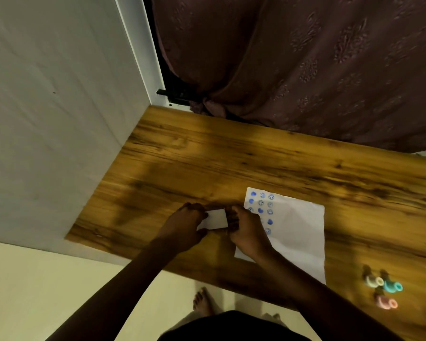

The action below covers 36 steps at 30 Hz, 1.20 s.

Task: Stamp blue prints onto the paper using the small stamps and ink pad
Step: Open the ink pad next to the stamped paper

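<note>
**Both hands on the white ink pad case**

I stood at the wooden table with both my hands closed on a small white rectangular case, the ink pad, which sat on the tabletop just left of the paper. My left hand gripped its left end, fingers curled over the far edge and thumb at the near side. My right hand pinched its right end the same way, and that wrist lay across the lower left corner of the paper. The picture was blurred, so I could not tell whether the case was lidded or open, and none of its inside showed.

The white sheet lay flat, slightly creased, with blue prints crowded in its upper left part: solid blue hearts and round smiling faces in rough columns. The rest of the sheet was bare.

Well to the right of the paper, near the front edge of the table, three small stamps lay on their sides close together: a cream stamp, a teal stamp just beside it, and a pink stamp nearest me. Their hollow round ends faced right.

A dark patterned curtain hung behind the table, a white panel stood at its left, and my bare foot showed on the pale floor below
</note>
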### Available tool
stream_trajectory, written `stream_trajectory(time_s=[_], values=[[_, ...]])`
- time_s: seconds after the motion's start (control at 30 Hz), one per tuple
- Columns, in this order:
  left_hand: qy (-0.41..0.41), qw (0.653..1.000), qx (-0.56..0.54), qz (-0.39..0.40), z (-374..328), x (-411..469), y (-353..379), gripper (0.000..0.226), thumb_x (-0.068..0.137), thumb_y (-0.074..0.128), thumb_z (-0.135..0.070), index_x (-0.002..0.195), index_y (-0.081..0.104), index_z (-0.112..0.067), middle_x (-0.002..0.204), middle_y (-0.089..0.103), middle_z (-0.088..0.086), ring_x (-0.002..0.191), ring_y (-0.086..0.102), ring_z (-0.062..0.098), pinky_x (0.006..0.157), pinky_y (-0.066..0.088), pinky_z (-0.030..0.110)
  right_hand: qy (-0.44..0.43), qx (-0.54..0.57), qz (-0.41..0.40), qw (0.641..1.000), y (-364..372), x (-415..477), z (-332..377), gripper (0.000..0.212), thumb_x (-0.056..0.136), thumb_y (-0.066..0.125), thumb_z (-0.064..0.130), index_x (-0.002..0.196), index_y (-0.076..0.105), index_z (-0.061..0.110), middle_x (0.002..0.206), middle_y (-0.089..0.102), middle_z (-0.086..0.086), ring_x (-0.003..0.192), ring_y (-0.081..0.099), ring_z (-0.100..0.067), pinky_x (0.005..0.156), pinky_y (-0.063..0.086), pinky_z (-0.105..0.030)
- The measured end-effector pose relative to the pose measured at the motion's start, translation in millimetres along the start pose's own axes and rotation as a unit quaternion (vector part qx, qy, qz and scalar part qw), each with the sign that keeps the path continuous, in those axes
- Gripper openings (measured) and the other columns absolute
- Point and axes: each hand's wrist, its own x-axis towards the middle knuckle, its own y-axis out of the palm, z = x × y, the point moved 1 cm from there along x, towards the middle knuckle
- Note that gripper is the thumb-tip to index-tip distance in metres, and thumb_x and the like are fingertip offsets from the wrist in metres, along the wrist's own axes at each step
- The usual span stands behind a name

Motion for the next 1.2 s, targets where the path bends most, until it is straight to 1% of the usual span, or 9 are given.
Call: stream_trajectory(time_s=[0.1, 0.27, 0.47, 0.63, 0.87, 0.97, 1.03, 1.1, 1.2], values=[[0.015, 0.999, -0.014, 0.028, 3, 8, -11, 0.051, 0.094, 0.072, -0.038, 0.139, 0.062, -0.017, 0.142, 0.063, 0.006, 0.130, 0.058, 0.026, 0.104, 0.047, 0.038, -0.005, -0.024, -0.025, 0.999, 2, 1, -1, 0.050, 0.090, 0.075, 0.012, 0.137, 0.057, 0.016, 0.136, 0.065, -0.004, 0.129, 0.060, -0.023, 0.098, 0.038, -0.016], [0.055, 0.996, -0.034, 0.062, 12, 18, -28, 0.037, 0.098, 0.069, -0.034, 0.129, 0.072, -0.014, 0.134, 0.071, 0.010, 0.122, 0.066, 0.028, 0.090, 0.046, 0.029, -0.018, -0.078, -0.049, 0.996, 4, 2, -1, 0.047, 0.095, 0.070, 0.019, 0.140, 0.054, 0.019, 0.141, 0.061, -0.003, 0.134, 0.054, -0.023, 0.110, 0.034, -0.023], [0.063, 0.991, -0.033, 0.113, 17, 32, -45, 0.030, 0.103, 0.059, -0.030, 0.129, 0.074, -0.021, 0.121, 0.076, 0.008, 0.105, 0.071, 0.028, 0.082, 0.052, 0.035, 0.013, -0.081, -0.021, 0.996, 2, 5, -1, 0.040, 0.095, 0.069, 0.015, 0.132, 0.056, 0.018, 0.131, 0.065, -0.003, 0.126, 0.059, -0.021, 0.113, 0.045, -0.035], [0.056, 0.989, -0.063, 0.123, 21, 42, -49, 0.033, 0.109, 0.051, -0.025, 0.134, 0.068, -0.011, 0.118, 0.075, 0.014, 0.098, 0.071, 0.027, 0.073, 0.046, 0.028, 0.020, -0.059, 0.006, 0.998, 0, 8, 0, 0.039, 0.093, 0.070, 0.011, 0.130, 0.059, 0.019, 0.120, 0.069, -0.001, 0.115, 0.065, -0.017, 0.105, 0.052, -0.034], [0.038, 0.991, -0.058, 0.115, 24, 53, -44, 0.036, 0.112, 0.042, -0.028, 0.140, 0.059, -0.012, 0.126, 0.070, 0.014, 0.100, 0.063, 0.022, 0.077, 0.044, 0.029, 0.014, -0.054, -0.001, 0.998, 3, 10, -3, 0.046, 0.090, 0.073, 0.011, 0.132, 0.058, 0.023, 0.111, 0.071, 0.003, 0.105, 0.066, -0.012, 0.093, 0.054, -0.026], [0.040, 0.990, -0.081, 0.111, 30, 57, -41, 0.036, 0.111, 0.044, -0.021, 0.143, 0.056, -0.010, 0.124, 0.071, 0.016, 0.085, 0.062, 0.016, 0.069, 0.044, 0.027, 0.017, -0.053, 0.001, 0.998, 4, 11, -3, 0.049, 0.089, 0.073, 0.011, 0.134, 0.058, 0.023, 0.112, 0.071, 0.003, 0.104, 0.067, -0.012, 0.094, 0.056, -0.028], [0.034, 0.990, -0.088, 0.101, 34, 59, -38, 0.036, 0.110, 0.046, -0.021, 0.143, 0.056, -0.010, 0.129, 0.068, 0.016, 0.095, 0.065, 0.019, 0.076, 0.049, 0.030, 0.019, -0.052, 0.003, 0.998, 4, 11, -3, 0.051, 0.089, 0.073, 0.010, 0.137, 0.057, 0.022, 0.113, 0.071, 0.003, 0.105, 0.067, -0.012, 0.096, 0.056, -0.031], [0.032, 0.994, -0.076, 0.078, 38, 61, -33, 0.037, 0.109, 0.049, -0.021, 0.142, 0.057, -0.009, 0.133, 0.064, 0.017, 0.118, 0.062, 0.029, 0.096, 0.050, 0.039, 0.021, -0.050, 0.004, 0.999, 4, 11, -3, 0.053, 0.090, 0.073, 0.010, 0.138, 0.056, 0.022, 0.115, 0.071, 0.002, 0.107, 0.067, -0.013, 0.098, 0.056, -0.034], [0.041, 0.996, -0.053, 0.057, 42, 63, -28, 0.035, 0.107, 0.053, -0.024, 0.139, 0.061, -0.011, 0.120, 0.059, 0.016, 0.117, 0.057, 0.033, 0.099, 0.048, 0.043, 0.024, -0.044, 0.005, 0.999, 4, 11, -4, 0.054, 0.090, 0.073, 0.010, 0.139, 0.056, 0.023, 0.115, 0.071, 0.003, 0.108, 0.067, -0.013, 0.099, 0.056, -0.036]])
